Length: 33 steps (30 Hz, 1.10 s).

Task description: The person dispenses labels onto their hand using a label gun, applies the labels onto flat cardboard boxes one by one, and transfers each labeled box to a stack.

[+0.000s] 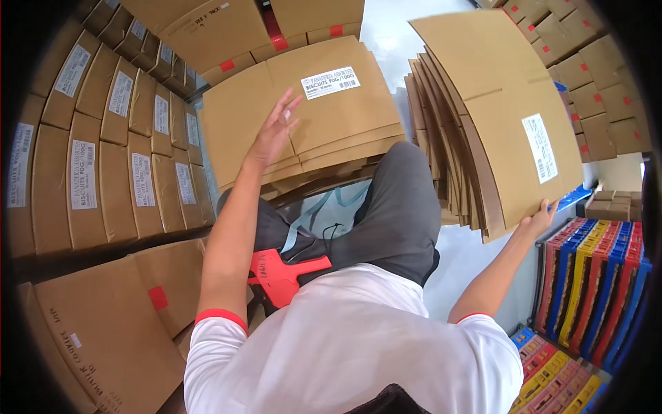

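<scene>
My left hand (pixel 274 131) is raised over a pile of flattened cardboard boxes (pixel 231 103) in front of my knees, its fingers apart and nothing in them. A white label (pixel 329 82) reading "Panaderia Assorted Biscuits 90g/100g" is stuck on the top one. At the right, my right hand (pixel 540 221) grips the lower corner of a flattened cardboard box (pixel 483 76), which also bears a white label (pixel 539 148). That box leans tilted against a stack of more flattened boxes (pixel 431 138). A red tape dispenser (pixel 281 277) rests at my lap.
Labelled cartons (pixel 84 176) are stacked along the left. A large carton with red tape (pixel 96 310) stands at the lower left, and others (pixel 214 34) stand behind the pile. Colourful red, blue and yellow crates (pixel 586 283) fill the lower right. Taped cartons (pixel 586 83) are piled at the upper right.
</scene>
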Each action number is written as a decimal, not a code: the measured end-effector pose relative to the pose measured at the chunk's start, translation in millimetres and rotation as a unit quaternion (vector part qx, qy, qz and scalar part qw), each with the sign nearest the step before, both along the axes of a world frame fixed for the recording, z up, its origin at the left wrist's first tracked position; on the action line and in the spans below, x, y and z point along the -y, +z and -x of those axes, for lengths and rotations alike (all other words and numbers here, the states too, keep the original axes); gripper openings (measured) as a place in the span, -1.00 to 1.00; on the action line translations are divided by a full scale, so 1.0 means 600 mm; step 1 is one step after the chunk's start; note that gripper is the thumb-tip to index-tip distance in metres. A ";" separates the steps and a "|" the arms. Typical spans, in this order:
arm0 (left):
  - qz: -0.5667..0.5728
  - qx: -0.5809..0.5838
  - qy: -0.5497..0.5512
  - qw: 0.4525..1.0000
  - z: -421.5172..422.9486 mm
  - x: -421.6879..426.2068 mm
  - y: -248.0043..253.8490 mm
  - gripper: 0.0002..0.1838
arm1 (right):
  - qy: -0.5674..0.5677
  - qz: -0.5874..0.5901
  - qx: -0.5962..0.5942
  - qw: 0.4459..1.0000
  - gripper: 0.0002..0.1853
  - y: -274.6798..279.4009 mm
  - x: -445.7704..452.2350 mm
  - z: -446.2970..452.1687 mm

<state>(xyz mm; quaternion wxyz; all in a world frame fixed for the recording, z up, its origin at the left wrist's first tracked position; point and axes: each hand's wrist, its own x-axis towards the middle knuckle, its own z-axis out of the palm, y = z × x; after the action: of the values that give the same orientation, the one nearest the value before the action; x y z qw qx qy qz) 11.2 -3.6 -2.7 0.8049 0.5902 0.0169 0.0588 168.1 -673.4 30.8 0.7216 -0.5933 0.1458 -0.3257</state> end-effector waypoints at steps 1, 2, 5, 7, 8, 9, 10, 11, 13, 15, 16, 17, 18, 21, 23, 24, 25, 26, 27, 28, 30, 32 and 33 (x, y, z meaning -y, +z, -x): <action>-0.007 0.008 -0.012 1.000 -0.007 0.016 0.004 0.16 | -0.036 -0.016 -0.022 0.999 -0.43 -0.024 0.029 0.004; -0.006 0.009 -0.013 1.000 -0.012 0.030 0.010 0.16 | -0.037 -0.015 -0.021 0.999 -0.43 -0.053 0.061 0.005; 0.012 0.011 -0.029 0.999 -0.022 0.064 0.034 0.27 | -0.015 -0.006 -0.141 0.990 -0.47 -0.096 0.100 0.009; 0.026 0.025 -0.056 0.998 -0.024 0.080 0.050 0.31 | -0.121 0.451 -0.164 0.869 -0.52 -0.100 0.080 0.008; 0.024 0.022 -0.049 0.998 -0.027 0.088 0.058 0.31 | -0.106 0.449 -0.122 0.879 -0.53 -0.102 0.058 -0.009; 0.025 0.030 -0.064 0.997 -0.028 0.099 0.067 0.34 | -0.093 0.446 -0.084 0.886 -0.55 -0.088 0.010 -0.019; 0.025 0.036 -0.082 0.996 -0.030 0.109 0.075 0.37 | 0.016 0.381 -0.105 0.918 -0.57 -0.019 -0.107 0.002; 0.023 0.031 -0.085 0.996 -0.035 0.120 0.082 0.37 | 0.172 0.220 -0.115 0.953 -0.58 0.016 -0.204 0.013; 0.033 0.064 -0.113 0.991 -0.046 0.144 0.093 0.40 | 0.425 0.087 -0.117 0.894 -0.57 0.111 -0.395 0.078; 0.042 0.066 -0.124 0.989 -0.053 0.160 0.103 0.41 | 0.559 0.040 -0.119 0.820 -0.55 0.109 -0.502 0.098; 0.048 0.067 -0.131 0.988 -0.052 0.164 0.103 0.42 | 0.622 0.001 -0.112 0.775 -0.58 0.115 -0.544 0.112; 0.047 0.064 -0.125 0.989 -0.052 0.167 0.101 0.42 | 0.626 -0.001 -0.113 0.771 -0.58 0.124 -0.581 0.125; 0.049 0.065 -0.129 0.988 -0.050 0.167 0.099 0.42 | 0.666 -0.024 -0.106 0.738 -0.59 0.134 -0.614 0.137; 0.072 0.061 -0.129 0.987 -0.040 0.145 0.085 0.43 | 0.714 -0.051 -0.104 0.691 -0.64 0.127 -0.662 0.136; 0.096 0.059 -0.126 0.986 -0.036 0.129 0.072 0.43 | 0.722 -0.051 -0.113 0.681 -0.68 0.119 -0.680 0.135; 0.086 0.058 -0.122 0.987 -0.033 0.121 0.068 0.42 | 0.718 -0.048 -0.121 0.684 -0.71 0.115 -0.688 0.136; 0.077 0.058 -0.117 0.988 -0.030 0.115 0.063 0.41 | 0.714 -0.045 -0.130 0.687 -0.74 0.111 -0.695 0.137; 0.080 0.056 -0.113 0.989 -0.029 0.111 0.058 0.41 | 0.716 -0.044 -0.134 0.684 -0.74 0.107 -0.702 0.137; 0.083 0.053 -0.117 0.988 -0.028 0.106 0.053 0.40 | 0.711 -0.031 -0.137 0.688 -0.77 0.104 -0.709 0.136; 0.086 0.049 -0.122 0.988 -0.029 0.102 0.048 0.39 | 0.707 -0.018 -0.140 0.693 -0.81 0.100 -0.715 0.135; 0.082 0.041 -0.116 0.989 -0.032 0.092 0.038 0.36 | 0.697 -0.019 -0.131 0.704 -0.83 0.084 -0.729 0.132; 0.079 0.033 -0.110 0.990 -0.037 0.078 0.028 0.33 | 0.688 -0.020 -0.121 0.715 -0.85 0.061 -0.740 0.123; 0.025 -0.002 -0.075 0.997 -0.041 0.069 0.020 0.28 | 0.663 0.006 -0.115 0.740 -0.86 0.048 -0.745 0.115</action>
<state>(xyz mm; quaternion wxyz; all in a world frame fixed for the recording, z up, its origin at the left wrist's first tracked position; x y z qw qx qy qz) 35.6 -45.0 9.4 0.8218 0.5693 -0.0240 -0.0032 99.2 -226.4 59.5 0.7293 -0.5777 -0.2043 0.3044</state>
